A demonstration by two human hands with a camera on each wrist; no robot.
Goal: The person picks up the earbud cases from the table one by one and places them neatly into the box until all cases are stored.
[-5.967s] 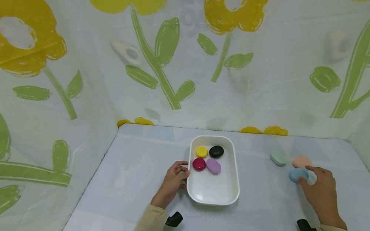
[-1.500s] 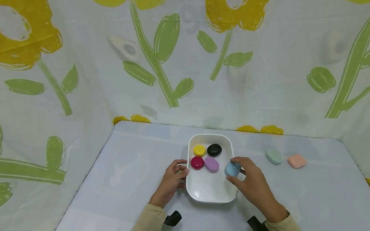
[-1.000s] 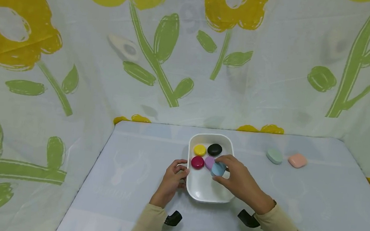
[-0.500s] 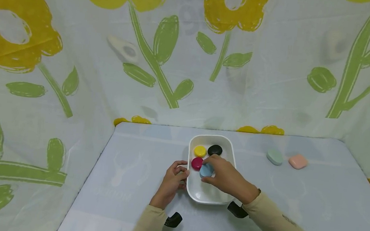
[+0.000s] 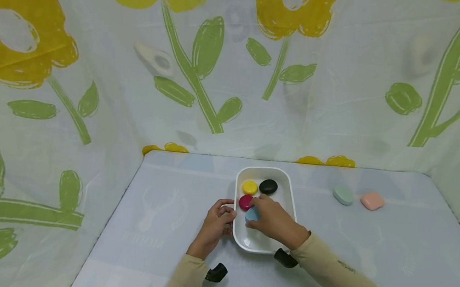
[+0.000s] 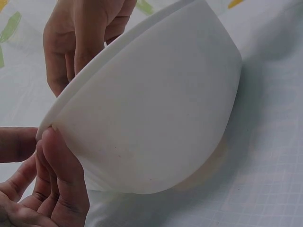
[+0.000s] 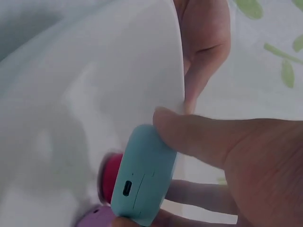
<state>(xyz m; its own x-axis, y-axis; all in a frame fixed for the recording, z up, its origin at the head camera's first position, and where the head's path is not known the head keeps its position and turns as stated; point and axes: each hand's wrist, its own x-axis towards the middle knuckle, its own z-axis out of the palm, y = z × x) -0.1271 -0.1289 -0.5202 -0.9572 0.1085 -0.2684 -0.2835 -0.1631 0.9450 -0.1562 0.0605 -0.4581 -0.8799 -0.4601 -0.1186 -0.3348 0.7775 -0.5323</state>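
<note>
My right hand (image 5: 278,220) pinches a light blue earbud case (image 7: 144,175) between thumb and fingers, low inside the white tray (image 5: 247,241). A port and a lid seam show on the case's side in the right wrist view. Just beyond it lies a crimson rounded case (image 5: 246,203). A purple case (image 7: 97,218) shows partly in the right wrist view; my right hand and the blue case cover it in the head view. Farther back in the tray sit a yellow case (image 5: 249,187) and a black case (image 5: 268,186). My left hand (image 5: 216,220) grips the tray's left rim.
On the table (image 5: 153,247), right of the tray, lie a pale green case (image 5: 343,194) and a pink case (image 5: 372,200), apart from each other. A flower-printed cloth (image 5: 342,103) hangs behind the table, and cloth also hangs at the sides.
My right hand took the blue case from beside the pink one and carried it left over the tray, then down inside near the crimson case. The left hand has kept its grip.
</note>
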